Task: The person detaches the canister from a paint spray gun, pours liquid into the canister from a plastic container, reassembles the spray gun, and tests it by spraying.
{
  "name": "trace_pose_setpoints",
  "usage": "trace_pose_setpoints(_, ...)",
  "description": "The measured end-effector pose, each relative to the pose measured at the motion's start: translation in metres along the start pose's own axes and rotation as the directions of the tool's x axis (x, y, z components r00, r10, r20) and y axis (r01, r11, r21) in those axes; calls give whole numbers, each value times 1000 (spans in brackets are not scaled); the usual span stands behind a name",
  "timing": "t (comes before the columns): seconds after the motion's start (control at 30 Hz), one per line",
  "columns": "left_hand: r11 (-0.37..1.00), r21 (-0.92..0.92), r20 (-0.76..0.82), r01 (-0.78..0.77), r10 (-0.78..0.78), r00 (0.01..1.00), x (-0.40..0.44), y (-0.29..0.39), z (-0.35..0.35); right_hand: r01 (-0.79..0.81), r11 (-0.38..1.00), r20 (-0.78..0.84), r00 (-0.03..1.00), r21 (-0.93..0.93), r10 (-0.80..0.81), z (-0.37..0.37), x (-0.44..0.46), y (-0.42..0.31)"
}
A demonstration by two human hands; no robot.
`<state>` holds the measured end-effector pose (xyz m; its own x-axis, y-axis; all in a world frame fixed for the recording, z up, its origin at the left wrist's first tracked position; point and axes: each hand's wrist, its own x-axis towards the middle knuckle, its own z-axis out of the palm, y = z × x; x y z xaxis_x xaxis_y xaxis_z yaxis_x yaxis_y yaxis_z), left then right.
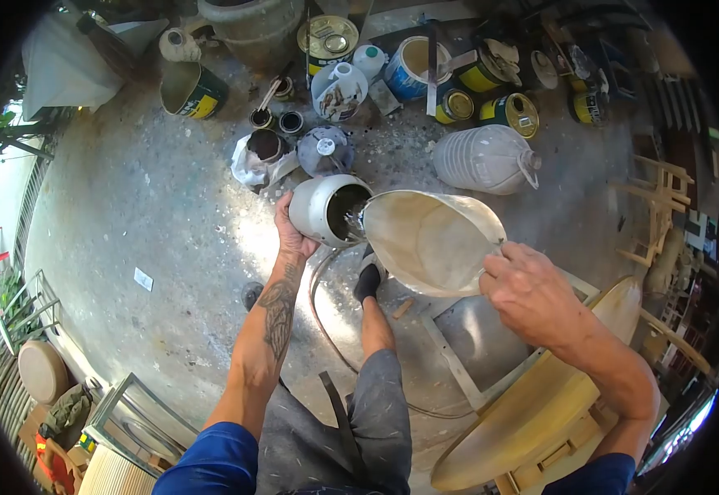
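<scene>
My left hand is wrapped round a pale grey rounded pot, which is tilted so its dark opening faces right. Its fingers pass behind the pot and are partly hidden. My right hand grips the rim of a large whitish container at its right side. That container is tipped left, its narrow lip at the pot's mouth. Clear liquid shows between the lip and the opening. Just beyond the pot are a grey round jug and an open can wrapped in white material.
A large translucent bottle lies on the stained concrete floor. Paint cans and a blue-white bucket stand farther back. A hose runs by my feet. A wooden oval board and a frame are at right.
</scene>
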<state>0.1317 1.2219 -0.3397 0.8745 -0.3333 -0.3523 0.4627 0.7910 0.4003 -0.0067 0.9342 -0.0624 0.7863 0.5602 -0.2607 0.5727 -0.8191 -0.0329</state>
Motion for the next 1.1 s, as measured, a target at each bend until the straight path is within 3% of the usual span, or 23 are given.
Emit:
trace_pose_setpoints(0.3, 996, 12, 109, 84, -84, 990, 2, -7, 14, 0, 1000, 58, 998, -20, 1, -4, -4, -2)
trace_pose_setpoints(0.77, 994, 89, 94, 70, -78, 992, 18, -20, 9, -50, 999, 105, 993, -9, 50, 10, 2, 11)
trace_pose_setpoints(1.0, 984, 170, -78, 43, -30, 996, 29, -9, -3, -84, 987, -136, 985, 139, 103, 100, -6, 39)
trace_pose_setpoints(1.1, 991, 115, -72, 65, -57, 996, 27, -3, -5, -135, 958, -239, 951, 252, 197, 148, 6, 53)
